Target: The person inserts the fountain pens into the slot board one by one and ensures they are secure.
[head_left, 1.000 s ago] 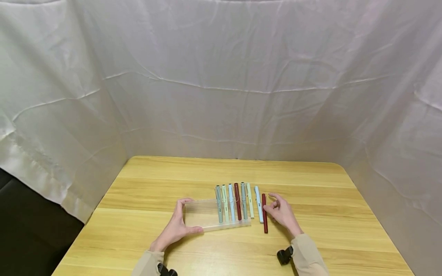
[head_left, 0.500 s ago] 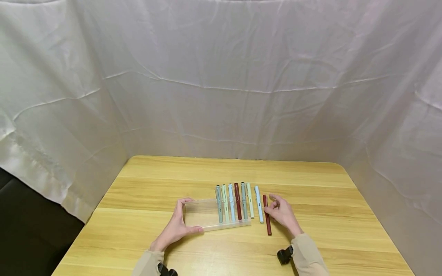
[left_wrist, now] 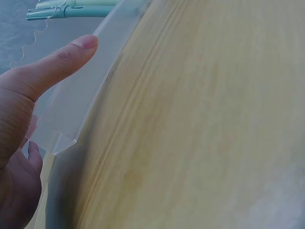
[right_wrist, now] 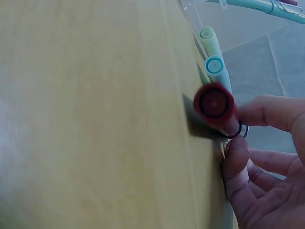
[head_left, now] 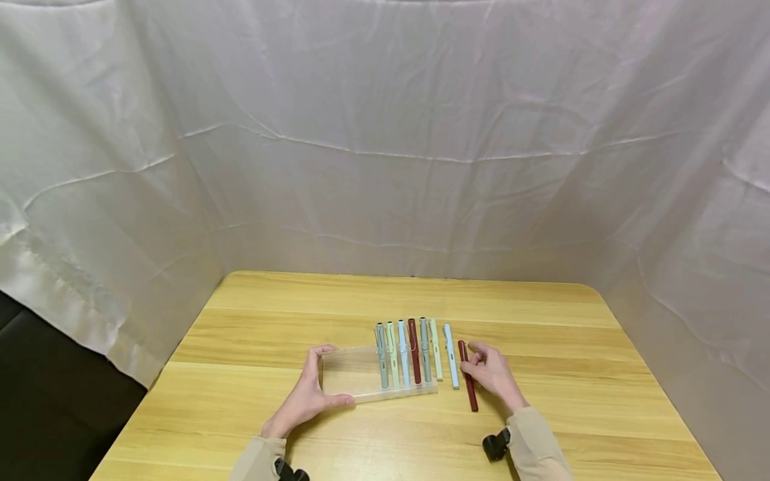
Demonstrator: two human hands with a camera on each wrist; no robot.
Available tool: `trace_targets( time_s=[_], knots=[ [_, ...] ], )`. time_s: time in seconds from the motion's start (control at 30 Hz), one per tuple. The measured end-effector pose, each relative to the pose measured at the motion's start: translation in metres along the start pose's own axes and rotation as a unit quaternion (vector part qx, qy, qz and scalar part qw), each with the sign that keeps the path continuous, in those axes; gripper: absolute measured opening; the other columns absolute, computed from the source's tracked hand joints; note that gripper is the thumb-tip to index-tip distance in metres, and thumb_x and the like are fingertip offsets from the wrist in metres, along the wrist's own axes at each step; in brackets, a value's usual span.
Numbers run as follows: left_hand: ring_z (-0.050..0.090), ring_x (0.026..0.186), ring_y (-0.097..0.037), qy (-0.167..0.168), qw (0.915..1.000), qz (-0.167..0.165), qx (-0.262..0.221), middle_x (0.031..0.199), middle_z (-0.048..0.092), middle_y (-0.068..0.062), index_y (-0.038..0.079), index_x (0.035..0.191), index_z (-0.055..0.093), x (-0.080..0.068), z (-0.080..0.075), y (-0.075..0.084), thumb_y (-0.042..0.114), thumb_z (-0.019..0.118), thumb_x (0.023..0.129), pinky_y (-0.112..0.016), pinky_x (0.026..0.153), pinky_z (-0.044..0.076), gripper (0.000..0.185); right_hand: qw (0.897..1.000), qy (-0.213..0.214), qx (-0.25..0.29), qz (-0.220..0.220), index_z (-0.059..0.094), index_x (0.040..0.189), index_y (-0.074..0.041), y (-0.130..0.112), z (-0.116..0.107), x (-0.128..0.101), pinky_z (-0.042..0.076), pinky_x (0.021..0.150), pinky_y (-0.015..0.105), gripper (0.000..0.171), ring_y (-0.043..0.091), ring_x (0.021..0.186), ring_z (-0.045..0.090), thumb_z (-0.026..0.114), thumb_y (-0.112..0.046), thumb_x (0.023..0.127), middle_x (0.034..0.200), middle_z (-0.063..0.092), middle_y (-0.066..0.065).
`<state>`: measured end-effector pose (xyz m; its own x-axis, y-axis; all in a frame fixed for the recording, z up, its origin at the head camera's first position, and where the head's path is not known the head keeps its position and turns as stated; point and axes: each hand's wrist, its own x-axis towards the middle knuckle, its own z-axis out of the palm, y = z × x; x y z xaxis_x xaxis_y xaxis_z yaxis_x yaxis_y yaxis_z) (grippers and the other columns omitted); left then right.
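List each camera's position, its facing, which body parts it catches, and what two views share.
Head: worn high, faces forward and down at the table; both hands and sleeves show.
Left wrist: low beside the left hand, looks along the clear tray.
Right wrist: low beside the right hand, faces the dark red pen end-on.
Shared: head and right wrist both show that pen.

Eight pens (head_left: 414, 342) lie on the tabletop (head_left: 271, 314) (two dark red, the rest pale), with one clear tray (head_left: 349, 374) and two hands.
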<state>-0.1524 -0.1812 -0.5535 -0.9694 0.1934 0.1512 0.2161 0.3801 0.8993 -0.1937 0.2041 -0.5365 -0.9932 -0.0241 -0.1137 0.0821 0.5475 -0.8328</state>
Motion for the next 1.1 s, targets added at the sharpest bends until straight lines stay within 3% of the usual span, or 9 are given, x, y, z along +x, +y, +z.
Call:
trace_targets(
  time_s=[0.43,0.8,1.1],
  knots=[
    [0.036,0.142,-0.037,-0.004,1.0,0.002,-0.006,0.147,0.038,-0.015,0.01,0.14,0.033,0.0,0.0,-0.0001,0.025,0.098,0.06,-0.067,0.123,0.021,0.104,1.0,0.017,-0.01,0.004,0.063,0.124,0.007,-0.0013,0.0012,-0.0004,0.044,0.051,0.018,0.04,0.009,0.062,0.051,0.066,-0.004,0.085,0.082,0.058,0.004],
    [0.037,0.141,-0.037,-0.003,1.0,0.006,-0.004,0.146,0.038,-0.015,0.01,0.14,0.033,0.0001,0.0002,-0.0002,0.026,0.097,0.06,-0.067,0.122,0.022,0.104,0.999,0.029,0.012,0.001,0.06,0.12,0.008,-0.0015,0.0015,-0.003,0.047,0.05,0.02,0.035,0.01,0.062,0.054,0.064,-0.003,0.088,0.091,0.063,0.012],
    [0.035,0.143,-0.037,-0.003,1.0,0.005,-0.002,0.148,0.037,-0.016,0.01,0.14,0.033,0.0001,0.0,-0.0004,0.026,0.098,0.06,-0.068,0.123,0.02,0.104,0.998,0.039,0.057,-0.004,0.054,0.127,0.004,-0.0052,0.0025,-0.0074,0.05,0.05,0.022,0.036,0.011,0.065,0.062,0.061,-0.003,0.092,0.097,0.071,0.021]
  ],
)
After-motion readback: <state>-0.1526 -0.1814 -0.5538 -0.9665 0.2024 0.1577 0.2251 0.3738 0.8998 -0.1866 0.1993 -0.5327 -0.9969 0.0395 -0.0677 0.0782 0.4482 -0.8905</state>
